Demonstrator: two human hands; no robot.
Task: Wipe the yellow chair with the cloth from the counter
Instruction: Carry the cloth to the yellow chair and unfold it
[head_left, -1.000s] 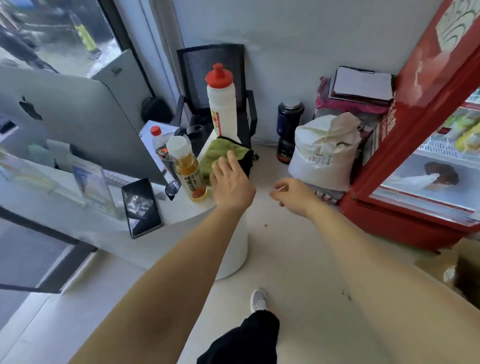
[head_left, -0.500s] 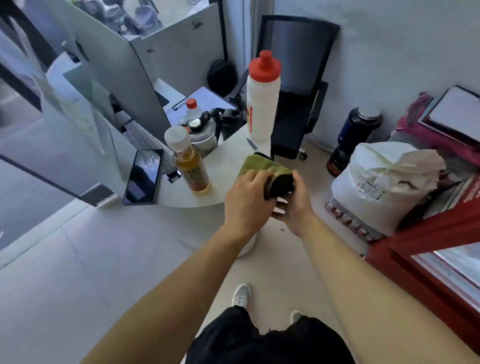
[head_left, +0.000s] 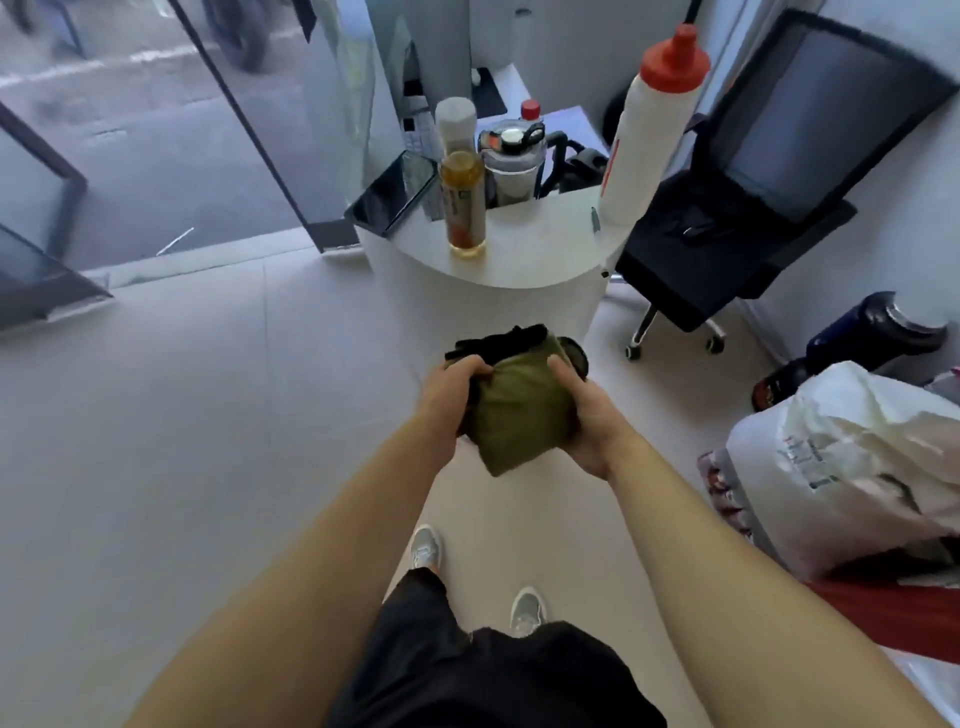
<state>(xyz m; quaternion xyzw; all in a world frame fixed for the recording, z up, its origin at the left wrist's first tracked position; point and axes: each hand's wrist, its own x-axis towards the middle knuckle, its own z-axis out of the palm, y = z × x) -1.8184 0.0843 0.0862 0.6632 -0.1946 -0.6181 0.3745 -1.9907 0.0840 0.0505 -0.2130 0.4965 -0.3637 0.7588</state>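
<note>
The cloth (head_left: 519, 410) is held in mid-air over the pale floor (head_left: 208, 415), in front of the counter (head_left: 530, 260) and clear of it. It is folded into a thick olive-green pad with a black part at its far end. Its long axis runs away from the person, roughly towards the counter; the near corner points down and back at the person.

It is grasped from both sides. The left hand (head_left: 447, 400) is curled round the left edge, with fingers over the black part. The right hand (head_left: 587, 415) cups the right edge, thumb laid on top.

On the rounded white counter stand:
- an amber drink bottle (head_left: 462, 202), near the front edge;
- a clear lidded jug (head_left: 511, 161), just behind it;
- a tall white squeeze bottle (head_left: 649, 135) with a red cap, at the right;
- a dark phone (head_left: 392, 192), at the left.

A black office chair (head_left: 727, 228) stands to the right of the counter, against a white wall. Nearer, at the right, a white sack (head_left: 857, 467) lies beside a dark flask (head_left: 872, 338). At the left, glass panels (head_left: 156, 130) in dark frames are seen — pavement lies beyond.
</note>
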